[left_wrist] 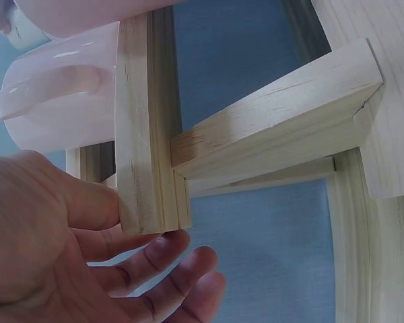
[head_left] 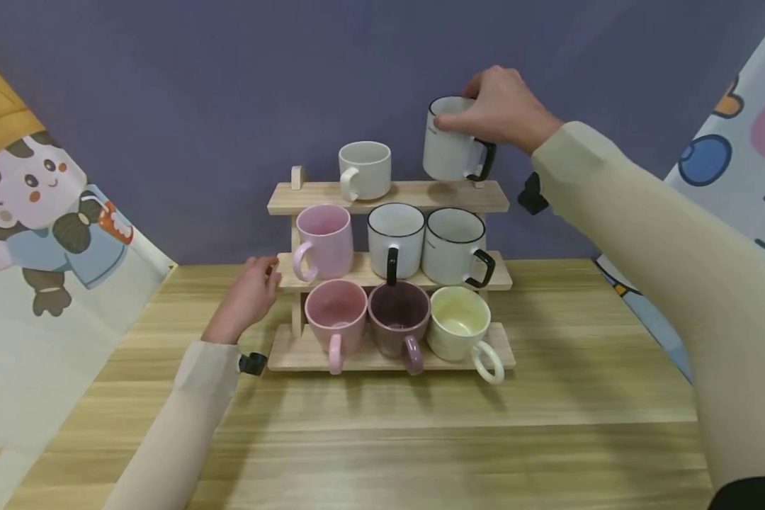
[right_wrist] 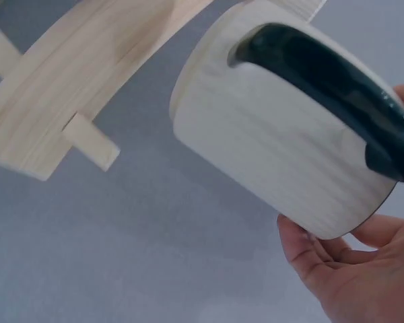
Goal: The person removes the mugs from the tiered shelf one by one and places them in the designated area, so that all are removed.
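Note:
My right hand (head_left: 508, 108) grips a white mug (head_left: 448, 150) with a black rim and black handle (right_wrist: 323, 84) by its top, thumb in front. The mug is above the right end of the top shelf (head_left: 414, 193); in the right wrist view a gap shows beside the shelf. My left hand (head_left: 250, 294) holds the left end of the middle shelf of the wooden rack (left_wrist: 138, 168), thumb on one side and fingers curled beneath. A cream mug (head_left: 372, 170) stands at the left of the top shelf.
The middle shelf carries a lilac mug (head_left: 326, 244), a white black-rimmed mug (head_left: 398, 248) and another one (head_left: 449, 251). Below stand a pink mug (head_left: 338, 322), a purple mug (head_left: 397, 333) and a pale yellow mug (head_left: 452, 336), handles jutting forward. A blue-grey wall (head_left: 229, 127) rises behind the table (head_left: 382, 453).

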Tool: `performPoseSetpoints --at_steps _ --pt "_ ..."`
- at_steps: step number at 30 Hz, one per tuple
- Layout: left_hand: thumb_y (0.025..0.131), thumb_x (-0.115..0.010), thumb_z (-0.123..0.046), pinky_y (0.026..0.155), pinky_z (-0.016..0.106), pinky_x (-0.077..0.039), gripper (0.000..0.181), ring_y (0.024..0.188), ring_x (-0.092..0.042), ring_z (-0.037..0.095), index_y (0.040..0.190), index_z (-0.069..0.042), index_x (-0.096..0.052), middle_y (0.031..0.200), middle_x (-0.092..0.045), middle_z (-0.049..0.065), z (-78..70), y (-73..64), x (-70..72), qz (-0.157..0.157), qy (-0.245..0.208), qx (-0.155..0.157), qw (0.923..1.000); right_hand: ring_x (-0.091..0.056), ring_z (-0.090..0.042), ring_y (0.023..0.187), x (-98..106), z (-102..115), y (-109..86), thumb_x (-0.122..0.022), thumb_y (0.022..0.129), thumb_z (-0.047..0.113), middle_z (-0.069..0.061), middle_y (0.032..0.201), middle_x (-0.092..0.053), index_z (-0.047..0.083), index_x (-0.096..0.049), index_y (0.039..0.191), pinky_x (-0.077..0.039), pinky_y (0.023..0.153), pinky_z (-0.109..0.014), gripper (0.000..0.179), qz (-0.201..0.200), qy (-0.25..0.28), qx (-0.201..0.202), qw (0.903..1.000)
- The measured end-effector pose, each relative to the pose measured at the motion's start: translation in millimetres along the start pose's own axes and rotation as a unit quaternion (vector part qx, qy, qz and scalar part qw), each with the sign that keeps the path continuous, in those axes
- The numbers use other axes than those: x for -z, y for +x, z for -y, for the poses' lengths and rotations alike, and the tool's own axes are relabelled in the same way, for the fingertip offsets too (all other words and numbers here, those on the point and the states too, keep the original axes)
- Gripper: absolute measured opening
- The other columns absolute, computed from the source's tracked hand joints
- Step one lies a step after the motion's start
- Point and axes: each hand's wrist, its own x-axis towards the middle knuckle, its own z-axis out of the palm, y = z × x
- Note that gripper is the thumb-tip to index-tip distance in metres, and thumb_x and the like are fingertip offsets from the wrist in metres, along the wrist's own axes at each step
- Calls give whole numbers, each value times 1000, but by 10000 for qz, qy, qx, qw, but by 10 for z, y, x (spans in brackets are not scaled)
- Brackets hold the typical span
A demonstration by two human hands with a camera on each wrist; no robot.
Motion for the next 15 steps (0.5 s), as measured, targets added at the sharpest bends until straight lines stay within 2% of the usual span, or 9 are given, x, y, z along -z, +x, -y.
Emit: performPoseSetpoints --at_steps 6,10,15 --pt "102 -39 -11 81 48 -44 42 92 -50 36 135 14 -37 111 -45 28 42 -1 -16 -29 -51 -64 10000 -52 -36 100 191 -196 -176 -57 82 53 -25 128 -49 -4 -42 138 -49 76 -50 82 -200 -155 67 9997" --pt "102 -39 -11 81 49 -44 41 92 -50 36 133 15 -38 111 -45 28 48 21 -33 -82 -38 -158 9998 -48 -40 100 323 -387 -306 -58 83 50 -28 126 -46 -7 -42 137 -47 74 -53 80 -235 -481 95 9985" --pt "101 -40 -12 82 49 -44 41 94 -50 36 134 14 -38 112 -45 28 74 26 -19 -52 -6 -143 9999 -42 -41 98 327 -723 -536 -60 82 48 -30 119 -43 -12 -45 132 -44 67 -53 80 -226 -982 158 9948"
